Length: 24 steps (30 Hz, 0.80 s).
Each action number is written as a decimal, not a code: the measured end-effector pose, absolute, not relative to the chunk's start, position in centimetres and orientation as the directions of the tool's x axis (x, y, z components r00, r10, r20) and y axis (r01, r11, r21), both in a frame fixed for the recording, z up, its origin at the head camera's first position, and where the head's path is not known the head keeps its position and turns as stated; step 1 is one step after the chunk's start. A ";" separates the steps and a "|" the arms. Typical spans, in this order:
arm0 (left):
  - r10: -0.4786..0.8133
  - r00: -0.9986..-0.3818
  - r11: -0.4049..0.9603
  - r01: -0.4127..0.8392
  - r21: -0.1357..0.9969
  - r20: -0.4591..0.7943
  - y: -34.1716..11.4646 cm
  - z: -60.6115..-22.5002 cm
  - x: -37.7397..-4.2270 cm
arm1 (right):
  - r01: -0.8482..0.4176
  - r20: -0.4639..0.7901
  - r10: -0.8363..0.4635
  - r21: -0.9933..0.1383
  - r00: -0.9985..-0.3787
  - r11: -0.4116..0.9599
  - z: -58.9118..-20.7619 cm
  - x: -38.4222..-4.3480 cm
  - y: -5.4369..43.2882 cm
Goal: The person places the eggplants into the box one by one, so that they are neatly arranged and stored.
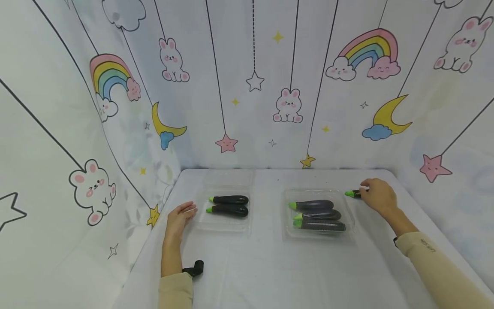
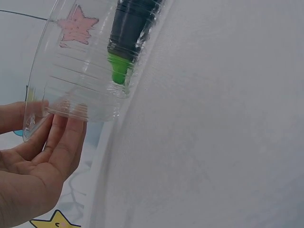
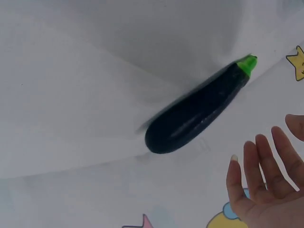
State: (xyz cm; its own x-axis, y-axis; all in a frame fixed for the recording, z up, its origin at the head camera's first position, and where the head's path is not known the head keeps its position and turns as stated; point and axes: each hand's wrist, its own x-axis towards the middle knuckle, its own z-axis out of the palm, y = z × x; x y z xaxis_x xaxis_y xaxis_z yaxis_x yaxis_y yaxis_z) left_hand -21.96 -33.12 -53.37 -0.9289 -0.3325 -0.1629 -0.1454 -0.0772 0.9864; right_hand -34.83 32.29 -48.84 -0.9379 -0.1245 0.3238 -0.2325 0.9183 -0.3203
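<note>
My left hand point(image 1: 179, 221) is at the left side of a clear plastic box point(image 1: 225, 226). In the left wrist view its fairly straight fingers point(image 2: 66, 142) touch the box's clear wall point(image 2: 57, 80). Two dark eggplants with green tips, one of them the near eggplant point(image 1: 227, 210), lie inside that box. On the right, my right hand point(image 1: 380, 196) is over a single eggplant point(image 3: 199, 109) lying on the white cloth. The right wrist view shows its fingers point(image 3: 254, 166) spread and apart from that eggplant.
A second clear plastic box point(image 1: 320, 235) stands right of the middle, with three eggplants point(image 1: 322, 225) inside. White cloth point(image 1: 266, 274) covers the table. Behind and at the sides hang printed curtains point(image 1: 258, 116) with rabbits, stars and rainbows.
</note>
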 end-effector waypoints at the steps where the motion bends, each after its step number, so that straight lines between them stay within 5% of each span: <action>1: -0.331 -0.929 -0.078 -0.149 0.986 -0.166 -33.1 -53.3 -21.9 | -0.229 0.315 -0.126 -0.313 -0.941 0.922 -49.0 -35.0 32.6; 24: -0.332 -0.931 -0.099 -0.128 0.987 -0.154 -33.1 -53.5 -22.1 | -0.192 0.131 -0.174 -0.139 -0.976 0.972 -52.3 -36.9 36.8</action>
State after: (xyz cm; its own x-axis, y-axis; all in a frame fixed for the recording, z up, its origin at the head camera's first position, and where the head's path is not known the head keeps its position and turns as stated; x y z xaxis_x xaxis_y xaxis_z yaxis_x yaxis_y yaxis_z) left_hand -22.05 -33.14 -53.53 -0.9306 -0.3321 -0.1538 -0.1278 -0.0987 0.9869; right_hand -36.93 36.75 -52.32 -0.9760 -0.1738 0.1311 -0.1917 0.9715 -0.1393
